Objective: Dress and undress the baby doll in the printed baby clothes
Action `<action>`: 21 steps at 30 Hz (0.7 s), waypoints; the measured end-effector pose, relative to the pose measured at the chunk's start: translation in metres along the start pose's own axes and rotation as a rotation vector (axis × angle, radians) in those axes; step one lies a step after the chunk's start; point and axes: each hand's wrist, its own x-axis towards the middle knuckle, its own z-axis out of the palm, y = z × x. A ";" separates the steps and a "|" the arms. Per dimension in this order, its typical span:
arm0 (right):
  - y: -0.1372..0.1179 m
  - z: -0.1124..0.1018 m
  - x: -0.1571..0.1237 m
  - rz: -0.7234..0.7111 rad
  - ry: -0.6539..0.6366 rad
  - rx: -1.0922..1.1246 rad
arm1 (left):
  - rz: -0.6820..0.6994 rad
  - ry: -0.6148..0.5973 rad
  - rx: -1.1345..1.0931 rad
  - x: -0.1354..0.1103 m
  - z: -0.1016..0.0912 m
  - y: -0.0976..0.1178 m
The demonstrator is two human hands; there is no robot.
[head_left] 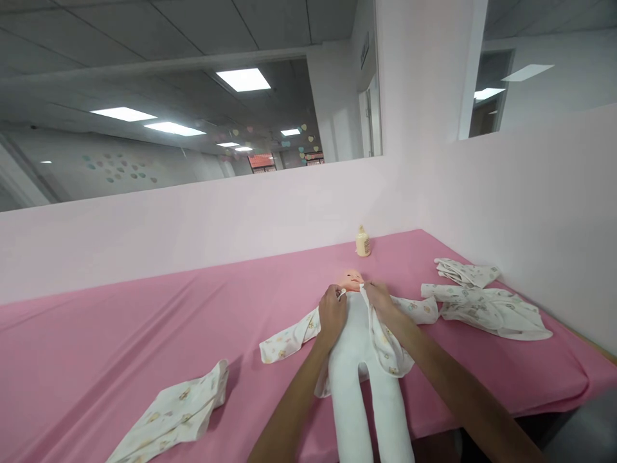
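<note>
A baby doll (355, 334) with a white cloth body lies on its back, head away from me and legs toward me. It has on a white printed baby shirt (388, 347), unfastened at the front, with both sleeves stretched out sideways. My left hand (332, 312) is closed on the shirt's collar edge at one side of the doll's neck. On the other side, my right hand (378, 298) pinches the opposite front edge near the chin. The front panel under my right arm hangs folded over the doll's side.
Pink cloth (144, 334) covers the table. A cream pump bottle (363, 243) stands beyond the doll's head. Printed baby clothes (491, 312) and a folded garment (465, 272) lie at right, another printed garment (176, 411) at front left. White walls (241, 215) with windows border the table.
</note>
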 end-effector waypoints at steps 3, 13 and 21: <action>0.000 0.005 -0.001 0.029 -0.012 0.022 | 0.008 -0.021 -0.008 -0.005 -0.002 0.002; 0.014 0.008 -0.020 -0.029 -0.012 0.070 | -0.056 -0.068 -0.137 -0.016 -0.004 0.004; 0.006 0.006 -0.030 -0.060 -0.063 -0.006 | -0.072 -0.036 -0.175 -0.016 -0.002 0.003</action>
